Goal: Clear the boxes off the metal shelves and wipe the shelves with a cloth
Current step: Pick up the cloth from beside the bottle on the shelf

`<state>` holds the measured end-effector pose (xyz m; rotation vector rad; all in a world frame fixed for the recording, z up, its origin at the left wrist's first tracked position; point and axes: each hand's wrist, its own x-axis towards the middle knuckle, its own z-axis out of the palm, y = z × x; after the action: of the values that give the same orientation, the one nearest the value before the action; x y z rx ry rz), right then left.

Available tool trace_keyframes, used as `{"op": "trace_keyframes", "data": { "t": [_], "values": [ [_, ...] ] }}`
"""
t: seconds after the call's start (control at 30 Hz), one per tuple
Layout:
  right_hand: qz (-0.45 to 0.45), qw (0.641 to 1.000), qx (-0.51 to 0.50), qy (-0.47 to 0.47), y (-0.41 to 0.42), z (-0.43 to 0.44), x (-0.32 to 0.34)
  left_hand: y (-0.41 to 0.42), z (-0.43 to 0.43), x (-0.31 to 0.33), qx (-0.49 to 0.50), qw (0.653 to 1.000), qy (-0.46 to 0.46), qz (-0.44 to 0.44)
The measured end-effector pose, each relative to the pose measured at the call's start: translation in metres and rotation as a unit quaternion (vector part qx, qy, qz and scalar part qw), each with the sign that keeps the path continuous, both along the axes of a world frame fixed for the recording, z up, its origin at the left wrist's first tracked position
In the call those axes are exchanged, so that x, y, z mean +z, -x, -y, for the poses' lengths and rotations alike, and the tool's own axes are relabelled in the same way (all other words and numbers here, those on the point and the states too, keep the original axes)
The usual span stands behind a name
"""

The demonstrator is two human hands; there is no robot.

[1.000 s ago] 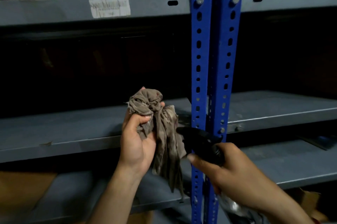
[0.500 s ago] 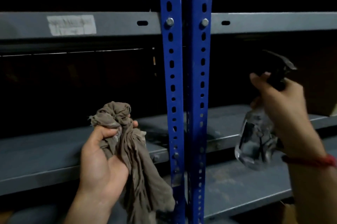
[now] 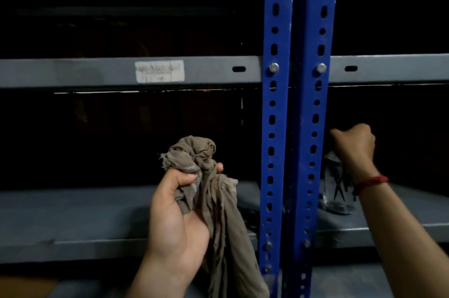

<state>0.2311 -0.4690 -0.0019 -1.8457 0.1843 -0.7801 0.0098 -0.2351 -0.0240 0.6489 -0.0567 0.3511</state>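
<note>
Your right hand (image 3: 352, 144) has carried the spray bottle (image 3: 336, 188) from mid-air down onto the middle shelf (image 3: 73, 215), right of the blue uprights (image 3: 298, 127).

Your right-hand fingers curl shut over the bottle's top; the clear body stands on the shelf near its front edge, partly hidden by the upright. Your left hand (image 3: 179, 215) grips the bunched grey-brown cloth (image 3: 206, 191) in a closed fist before the shelf's front edge, its tail hanging. A pale label (image 3: 159, 71) sits on the upper shelf's front lip.
</note>
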Motion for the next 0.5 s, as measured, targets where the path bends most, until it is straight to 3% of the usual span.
{"op": "trace_keyframes", "data": {
  "t": [0.3,0.37,0.43,0.5],
  "values": [
    [0.062,0.996,0.049,0.048,0.03,0.016,-0.015,-0.006,0.009,0.017,0.006,0.997,-0.012,0.082],
    [0.166,0.986,-0.001,-0.012,0.064,0.014,-0.034,-0.009,0.012,0.018,0.014,0.996,-0.014,0.087],
    [0.297,0.95,-0.03,-0.093,0.119,-0.008,-0.075,-0.009,0.017,0.02,0.002,0.994,-0.001,0.105],
    [0.268,0.942,0.065,-0.192,0.179,-0.051,-0.119,-0.01,0.024,0.024,-0.005,0.994,0.005,0.109]
  ]
}}
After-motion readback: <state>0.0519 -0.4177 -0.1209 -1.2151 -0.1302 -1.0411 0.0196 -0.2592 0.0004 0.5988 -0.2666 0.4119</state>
